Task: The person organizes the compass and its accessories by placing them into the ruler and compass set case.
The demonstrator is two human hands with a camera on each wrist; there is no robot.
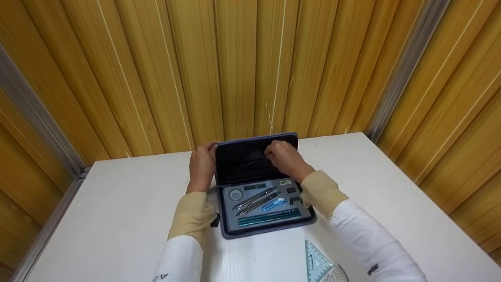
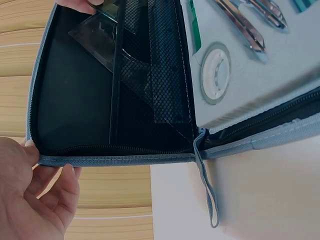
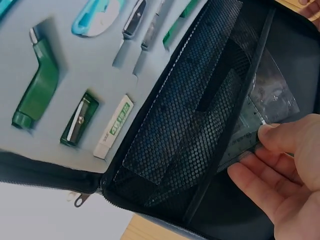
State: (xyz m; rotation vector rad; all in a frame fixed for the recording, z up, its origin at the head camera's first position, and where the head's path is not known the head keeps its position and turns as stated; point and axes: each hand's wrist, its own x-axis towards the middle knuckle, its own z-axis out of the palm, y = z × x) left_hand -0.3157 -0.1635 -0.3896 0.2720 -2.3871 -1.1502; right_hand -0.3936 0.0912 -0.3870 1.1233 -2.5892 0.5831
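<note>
A zip-up drawing-set case [image 1: 224, 231] lies unfolded on the table, its black-lined lid [image 1: 233, 168] raised. My left hand [image 1: 202, 164] grips the lid's left edge, with the thumb on the rim [image 2: 39, 159] and the fingers behind. Over the lid's inner side, my right hand [image 1: 287, 158] pinches a clear plastic measuring piece [image 3: 242, 142] with scale marks. That piece goes down into the mesh pocket [image 3: 185, 120], its lower part showing through the netting. Beside it, the corner of another clear sheet [image 3: 275, 92] sticks out above the pocket's band [image 3: 240, 110].
The case's grey tray [image 1: 231, 211] bears two metal compasses [image 1: 256, 201], a blue cutter [image 1: 274, 204], pencils [image 1: 270, 217], an eraser [image 3: 114, 126] and a sharpener [image 3: 80, 119]. A clear set square [image 1: 316, 262] and a protractor [image 1: 337, 274] lie at the front. Wood-patterned panels [image 1: 235, 78] stand behind.
</note>
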